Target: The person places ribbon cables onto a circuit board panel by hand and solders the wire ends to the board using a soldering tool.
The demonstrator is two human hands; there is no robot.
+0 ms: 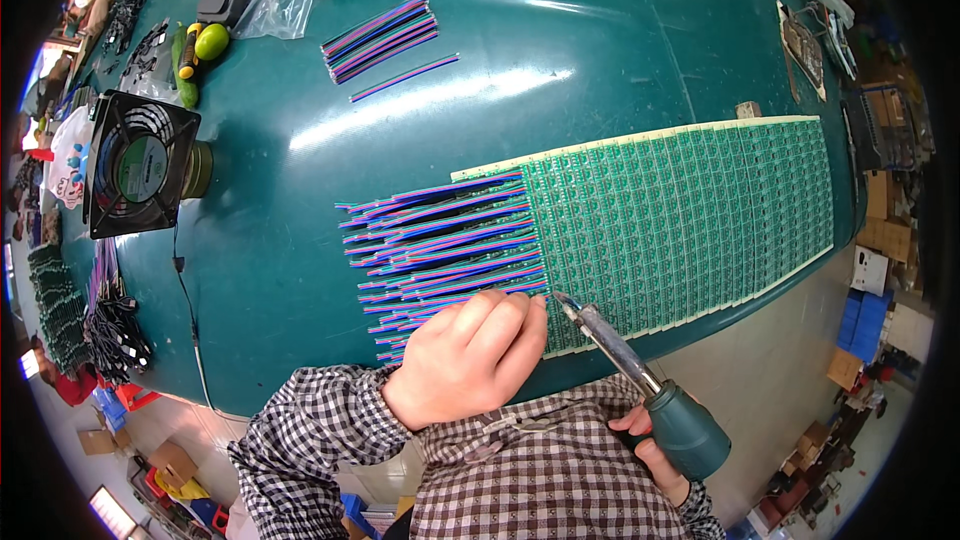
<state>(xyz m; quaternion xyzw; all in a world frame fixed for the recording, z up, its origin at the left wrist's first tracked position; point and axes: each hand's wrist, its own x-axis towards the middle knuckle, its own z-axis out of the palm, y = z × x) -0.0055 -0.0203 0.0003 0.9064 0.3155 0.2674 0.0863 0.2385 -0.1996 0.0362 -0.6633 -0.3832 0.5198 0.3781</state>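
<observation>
Pinching one of the striped wires (455,190) over the left part of the circuit-board panel (680,220), the person's left hand (468,352) sits, as I see it, beside the tip of the soldering iron (640,370); the right hand (662,466) wraps its handle, outside the panel's near edge.

Looks like an electronics workshop, judging by the soldering iron (665,405), panel of green circuit boards (690,210), coloured wires (382,38) and black fan (140,168) (plus cardboard boxes (885,232) beyond the table (600,70)).

Left hand (470,355) at wires (450,278), right hand (662,468) gripping soldering iron (641,376) — green circuit boards (690,220)
</observation>
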